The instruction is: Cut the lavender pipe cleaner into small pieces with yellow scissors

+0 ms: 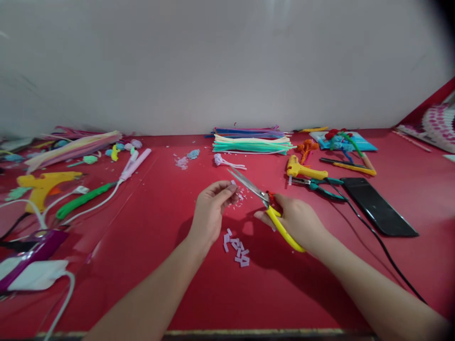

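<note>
My right hand (296,218) grips yellow-handled scissors (265,201), blades apart and pointing up-left. My left hand (211,208) pinches a small pale lilac piece (233,183) between thumb and fingers, just left of the blades. Below the hands, several short lilac cut pieces (236,248) lie in a small heap on the red table (170,265). Tiny white scraps (241,195) lie under the blades. A lilac pipe-cleaner shape with a white stem (225,162) rests just beyond the scissors.
Stacked pipe cleaners (252,142) lie at the back centre. A yellow glue gun (302,169), pliers (320,185), a black phone (378,206) and a black cable (377,237) lie right. A second glue gun (42,184), green stick (83,200), white cables and pipe cleaners crowd the left.
</note>
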{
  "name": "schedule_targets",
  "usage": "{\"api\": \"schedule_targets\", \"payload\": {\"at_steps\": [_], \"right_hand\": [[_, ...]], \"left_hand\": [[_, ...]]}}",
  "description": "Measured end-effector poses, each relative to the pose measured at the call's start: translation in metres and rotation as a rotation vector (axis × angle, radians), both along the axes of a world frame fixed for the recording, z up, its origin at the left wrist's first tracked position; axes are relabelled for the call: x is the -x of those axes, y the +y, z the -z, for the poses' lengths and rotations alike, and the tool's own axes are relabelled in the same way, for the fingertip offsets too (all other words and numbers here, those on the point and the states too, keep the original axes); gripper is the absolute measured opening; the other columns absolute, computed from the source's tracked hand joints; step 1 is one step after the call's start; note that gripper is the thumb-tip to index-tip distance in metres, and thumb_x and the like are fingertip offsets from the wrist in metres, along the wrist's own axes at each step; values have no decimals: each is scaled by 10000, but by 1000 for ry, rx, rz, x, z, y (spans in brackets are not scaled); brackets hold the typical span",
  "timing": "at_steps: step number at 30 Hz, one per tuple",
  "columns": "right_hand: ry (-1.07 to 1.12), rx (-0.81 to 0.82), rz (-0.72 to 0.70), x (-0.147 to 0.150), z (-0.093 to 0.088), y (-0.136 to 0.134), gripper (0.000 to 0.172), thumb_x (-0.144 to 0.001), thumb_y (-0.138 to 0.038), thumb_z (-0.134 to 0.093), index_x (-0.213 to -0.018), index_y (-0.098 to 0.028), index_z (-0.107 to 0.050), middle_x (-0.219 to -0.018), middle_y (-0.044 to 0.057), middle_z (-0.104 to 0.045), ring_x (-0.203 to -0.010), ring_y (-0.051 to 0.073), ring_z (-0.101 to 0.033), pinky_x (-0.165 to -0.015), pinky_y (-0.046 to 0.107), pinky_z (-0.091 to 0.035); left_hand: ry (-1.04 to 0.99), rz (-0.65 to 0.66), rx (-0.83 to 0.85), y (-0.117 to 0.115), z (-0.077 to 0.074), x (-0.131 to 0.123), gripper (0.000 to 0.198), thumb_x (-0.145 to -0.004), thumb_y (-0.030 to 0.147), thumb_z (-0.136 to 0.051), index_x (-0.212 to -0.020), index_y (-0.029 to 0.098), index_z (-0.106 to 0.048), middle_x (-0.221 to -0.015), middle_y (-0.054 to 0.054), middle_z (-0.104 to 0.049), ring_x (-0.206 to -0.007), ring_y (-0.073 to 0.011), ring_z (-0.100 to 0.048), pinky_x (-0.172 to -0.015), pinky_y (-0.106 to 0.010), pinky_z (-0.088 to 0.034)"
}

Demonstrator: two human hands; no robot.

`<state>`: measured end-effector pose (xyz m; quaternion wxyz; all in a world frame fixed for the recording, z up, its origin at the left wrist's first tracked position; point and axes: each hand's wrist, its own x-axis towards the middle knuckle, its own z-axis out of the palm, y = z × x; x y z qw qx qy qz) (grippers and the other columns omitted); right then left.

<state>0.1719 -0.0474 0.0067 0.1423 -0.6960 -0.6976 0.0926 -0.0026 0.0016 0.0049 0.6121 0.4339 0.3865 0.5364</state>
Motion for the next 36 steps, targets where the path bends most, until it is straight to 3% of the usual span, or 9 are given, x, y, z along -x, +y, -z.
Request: {"api": "schedule_targets", "payload": {"at_steps": [9,36], "right_hand": [[-148,-19,-50,3,6,-1,390,-737,-578,-336,-683,-207,-443,-596,33,-574,-533,156,-526,-462,235,-201],[-223,-45,-41,10,8,-4,451,-752,-595,-285,-695,-191,-477,-529,35,-565,-467,132,-503,-448,241,-190]], "left_hand": [[-77,6,-2,0,-2,0,56,-660,181,-596,-700,141,-596,-661,7,-566,-605,-77,-533,-640,-227,-438],[-193,-37,-15,-4,0,-2,56,-688,144,-587,-740,136,-608,-680,1,-593,-622,-67,-548,-647,-195,-430]]}}
